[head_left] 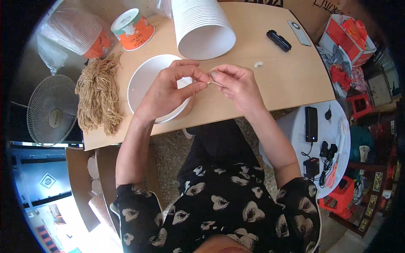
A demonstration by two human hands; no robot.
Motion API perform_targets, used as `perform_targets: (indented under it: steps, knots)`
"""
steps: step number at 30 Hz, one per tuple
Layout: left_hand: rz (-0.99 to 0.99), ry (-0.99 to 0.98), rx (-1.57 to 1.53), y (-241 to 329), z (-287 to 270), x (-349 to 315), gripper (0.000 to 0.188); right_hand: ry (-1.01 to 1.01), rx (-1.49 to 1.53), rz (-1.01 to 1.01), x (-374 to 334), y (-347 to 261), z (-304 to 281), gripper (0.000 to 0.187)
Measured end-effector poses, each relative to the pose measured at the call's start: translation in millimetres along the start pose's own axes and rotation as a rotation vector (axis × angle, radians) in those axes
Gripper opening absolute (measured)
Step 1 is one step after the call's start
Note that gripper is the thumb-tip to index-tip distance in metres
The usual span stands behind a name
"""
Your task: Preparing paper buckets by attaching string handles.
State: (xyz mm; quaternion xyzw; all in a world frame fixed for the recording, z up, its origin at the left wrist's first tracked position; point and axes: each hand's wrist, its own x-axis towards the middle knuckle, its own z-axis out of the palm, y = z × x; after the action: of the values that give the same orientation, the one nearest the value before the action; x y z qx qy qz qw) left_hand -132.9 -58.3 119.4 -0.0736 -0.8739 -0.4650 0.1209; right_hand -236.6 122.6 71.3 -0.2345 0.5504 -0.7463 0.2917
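Note:
My left hand (171, 86) and my right hand (240, 86) meet above the near half of the table. Pinched between their fingertips is a short, thin, pale cord (215, 83); it is too small to see how it is looped. Beneath my left hand stands a white paper bucket (139, 80), its opening facing up, partly hidden by the hand and forearm. A thick bundle of tan cords (99, 95) lies left of the bucket. Behind my hands, a stack of nested white paper buckets (202, 25) lies on its side with its mouth toward me.
An orange printed bucket (134, 31) with a pale green band stands at the back left, near bagged buckets (76, 31). On the right lie a black case (279, 40), a phone (299, 33) and a white scrap (258, 64). A fan (53, 111) stands left; a white side table (287, 139) holds chargers and scissors.

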Motion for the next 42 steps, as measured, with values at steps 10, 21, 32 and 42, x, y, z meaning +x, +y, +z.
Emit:
perform_targets:
  steps: [10,21,32,42]
  knots:
    - [-0.036,0.185,0.076,9,4,0,0.026,0.027,0.146,-0.014,-3,8,16,0.008]
    - [0.189,0.238,0.483,7,4,-2,0.014,-0.076,0.184,0.115,1,-6,9,0.009]
    - [0.052,0.179,0.202,-1,1,0,0.012,-0.114,0.294,0.258,-4,0,6,0.014]
    - [-0.105,0.037,-0.034,6,-8,2,0.011,-0.122,-0.149,-0.153,-19,-6,-8,0.016]
